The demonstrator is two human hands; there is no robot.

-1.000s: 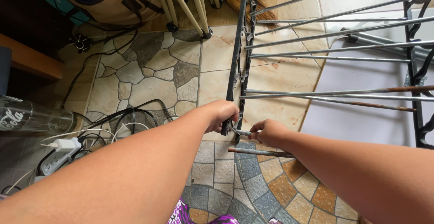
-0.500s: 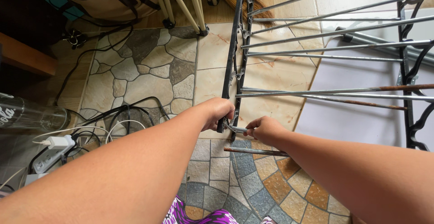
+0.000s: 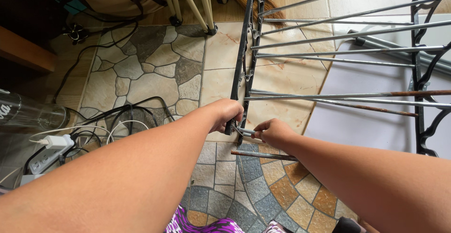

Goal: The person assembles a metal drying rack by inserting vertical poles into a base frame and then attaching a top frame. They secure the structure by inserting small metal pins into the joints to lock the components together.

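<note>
Stone-patterned floor tiles (image 3: 141,73), cables at left edge. Black metal rack frame (image 3: 239,68) upright; left hand (image 3: 228,115) grips its lower end. Right hand (image 3: 272,132) closed on short metal rod (image 3: 246,131) just beside it.

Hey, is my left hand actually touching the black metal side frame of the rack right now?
Touching. The head view shows the left hand with its fingers curled around the lower end of the black side frame, no gap visible.
</note>
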